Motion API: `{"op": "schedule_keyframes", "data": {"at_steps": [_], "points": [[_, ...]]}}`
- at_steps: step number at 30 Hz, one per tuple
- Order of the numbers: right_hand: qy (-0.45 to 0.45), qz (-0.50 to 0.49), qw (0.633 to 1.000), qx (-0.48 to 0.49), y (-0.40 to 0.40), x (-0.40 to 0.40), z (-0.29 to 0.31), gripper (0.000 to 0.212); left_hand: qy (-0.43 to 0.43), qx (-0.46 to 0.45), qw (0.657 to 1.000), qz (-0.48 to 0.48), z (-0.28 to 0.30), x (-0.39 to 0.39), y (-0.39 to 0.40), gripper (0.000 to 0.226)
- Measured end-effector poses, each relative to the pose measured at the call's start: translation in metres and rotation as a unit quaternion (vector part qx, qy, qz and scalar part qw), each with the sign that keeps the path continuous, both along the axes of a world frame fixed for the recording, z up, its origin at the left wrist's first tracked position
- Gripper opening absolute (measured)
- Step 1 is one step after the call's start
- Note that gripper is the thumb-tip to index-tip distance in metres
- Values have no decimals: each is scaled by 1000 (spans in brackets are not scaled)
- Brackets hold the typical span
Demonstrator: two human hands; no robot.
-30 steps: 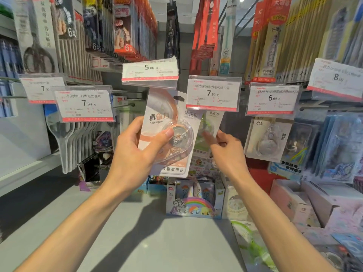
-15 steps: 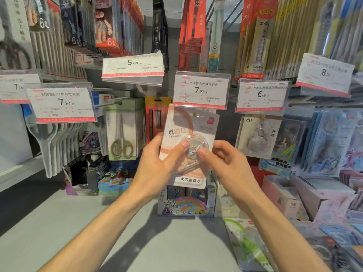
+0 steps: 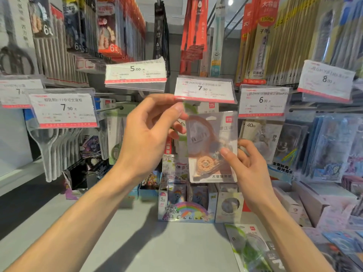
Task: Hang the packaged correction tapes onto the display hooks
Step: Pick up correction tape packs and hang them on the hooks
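The head camera looks forward and down at a stationery display, with both bare forearms reaching in from the bottom of the frame.

The left hand [image 3: 149,134] is raised just under the price tag reading 7.90 [image 3: 204,89]. Its thumb and forefinger are pinched together at the lower left corner of that tag, beside the upper left corner of the correction tape pack [image 3: 213,148]; the blur hides whether they clamp the tag, the pack or both. The other fingers curl loosely behind.

The right hand [image 3: 249,169] holds the same pack by its right side, low down. Its thumb presses on the clear blister front and the fingers curl behind the card, so the pack is clamped between them. The pack stands nearly upright, just below the 7.90 tag and in front of other packs hanging behind it. Its orange tape wheel shows through the blister near the bottom. Whether its hang hole is on a hook cannot be told.

Right of it hangs a 6.00 price tag [image 3: 263,101], and up to the left a 5.00 price tag [image 3: 135,73]. Farther left, scissors [image 3: 59,146] hang in a row under another tag. On the grey shelf [image 3: 137,242] below stand a rainbow card box [image 3: 184,209] and, at the lower right, a green correction tape pack [image 3: 249,250] lying flat.
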State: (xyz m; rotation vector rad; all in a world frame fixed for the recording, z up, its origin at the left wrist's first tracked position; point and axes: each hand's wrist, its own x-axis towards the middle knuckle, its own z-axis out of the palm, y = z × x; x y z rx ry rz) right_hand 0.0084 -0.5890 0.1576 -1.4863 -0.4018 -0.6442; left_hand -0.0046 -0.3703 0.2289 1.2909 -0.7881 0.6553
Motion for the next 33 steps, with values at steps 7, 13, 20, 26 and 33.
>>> {"op": "schedule_keyframes", "data": {"at_steps": [7, 13, 20, 26, 33], "points": [[-37, -16, 999, -19, 15, 10, 23, 28, -5, -5, 1000, -7, 10, -6, 2, 10], [-42, -33, 999, 1, 23, 15, 31, 28, -8, 8, 1000, -4, 10, -7, 5, 12], [-20, -45, 999, 8, 24, 23, 26, 40, -8, 10, 1000, 1, 9, -5, 5, 15], [-7, -105, 994, -43, 34, 46, 19, 47, -17, 23, 999, 16, 0, 7, 4, 14], [-2, -156, 981, -115, 20, 52, 6, 56, 53, 65, 984, 157, -29, 61, 16, 23]]}}
